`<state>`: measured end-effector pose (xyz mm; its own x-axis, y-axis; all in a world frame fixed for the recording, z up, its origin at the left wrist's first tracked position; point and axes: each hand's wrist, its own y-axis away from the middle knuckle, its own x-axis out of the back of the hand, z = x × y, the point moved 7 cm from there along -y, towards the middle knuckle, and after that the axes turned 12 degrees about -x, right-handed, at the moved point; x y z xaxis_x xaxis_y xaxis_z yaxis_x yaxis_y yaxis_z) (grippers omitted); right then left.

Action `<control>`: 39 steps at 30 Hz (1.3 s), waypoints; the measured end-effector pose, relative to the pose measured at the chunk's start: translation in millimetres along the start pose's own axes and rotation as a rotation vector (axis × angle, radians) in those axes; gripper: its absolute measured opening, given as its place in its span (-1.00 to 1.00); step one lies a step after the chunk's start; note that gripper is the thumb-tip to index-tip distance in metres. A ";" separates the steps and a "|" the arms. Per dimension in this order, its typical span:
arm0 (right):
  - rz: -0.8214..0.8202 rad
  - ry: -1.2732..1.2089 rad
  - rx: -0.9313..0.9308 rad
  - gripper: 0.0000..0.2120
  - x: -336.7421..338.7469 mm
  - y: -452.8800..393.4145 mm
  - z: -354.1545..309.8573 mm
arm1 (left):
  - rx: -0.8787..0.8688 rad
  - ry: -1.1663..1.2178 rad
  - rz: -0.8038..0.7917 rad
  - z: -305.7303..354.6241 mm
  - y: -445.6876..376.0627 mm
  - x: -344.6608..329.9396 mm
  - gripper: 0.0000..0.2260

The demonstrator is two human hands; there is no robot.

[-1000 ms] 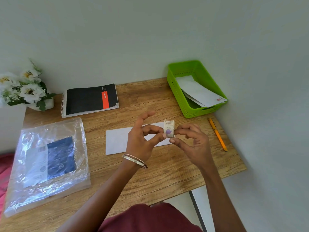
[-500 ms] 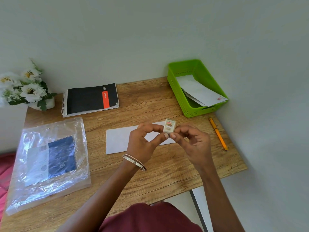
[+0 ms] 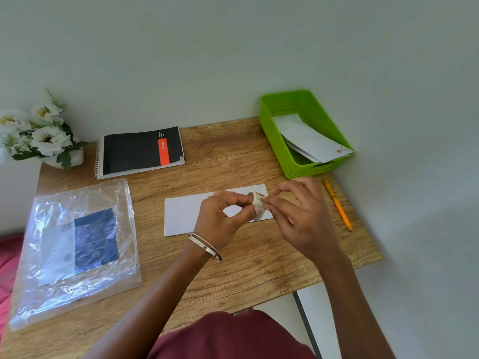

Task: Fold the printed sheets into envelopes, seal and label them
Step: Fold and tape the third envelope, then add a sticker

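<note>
Between both hands [image 3: 261, 218], small white printed sticker roll [image 3: 258, 203], above envelope [image 3: 181, 216].

Both hands up over the white envelope [image 3: 186, 216] on the wooden desk [image 3: 233, 260]: left hand [image 3: 220, 218] pinches a small roll of tape [image 3: 258, 204], right hand [image 3: 303, 218] picks at its edge, I think. Green basket [image 3: 274, 141] holds more envelopes.

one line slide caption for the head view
Both hands, left hand and right hand, work a small tape roll above a white envelope.
</note>
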<state>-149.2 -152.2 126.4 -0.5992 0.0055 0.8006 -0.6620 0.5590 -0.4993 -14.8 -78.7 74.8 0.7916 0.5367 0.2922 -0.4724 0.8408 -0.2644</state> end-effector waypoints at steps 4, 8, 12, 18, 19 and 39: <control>-0.032 0.039 0.025 -0.87 -1.8 -0.8 -6.2 | -0.020 -0.004 -0.025 2.6 0.5 -1.7 -0.89; -0.037 0.008 -0.021 -0.83 -6.2 -0.2 -3.8 | -0.021 -0.007 -0.028 3.9 0.4 -3.8 -0.88; -0.010 -0.208 -0.230 -0.88 -5.0 -2.3 13.4 | -0.019 -0.040 -0.044 3.8 1.3 -5.5 -0.88; -0.065 -0.553 -0.595 -0.93 -11.3 3.0 43.5 | -0.002 -0.080 -0.068 1.4 1.6 -9.9 -0.79; -0.084 -0.635 -0.667 -0.93 -14.0 5.5 47.6 | 0.003 -0.087 -0.071 0.6 1.2 -10.8 -0.80; 0.018 -1.344 -1.382 -0.88 -10.7 45.8 118.9 | -0.200 -0.650 -0.295 -17.4 -34.5 -89.1 -0.83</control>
<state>-226.6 -225.3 55.6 -0.9483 -0.1504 -0.2795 -0.2956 0.7391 0.6052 -62.3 -156.8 41.9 0.4560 0.2762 0.8461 -0.1469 0.9609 -0.2345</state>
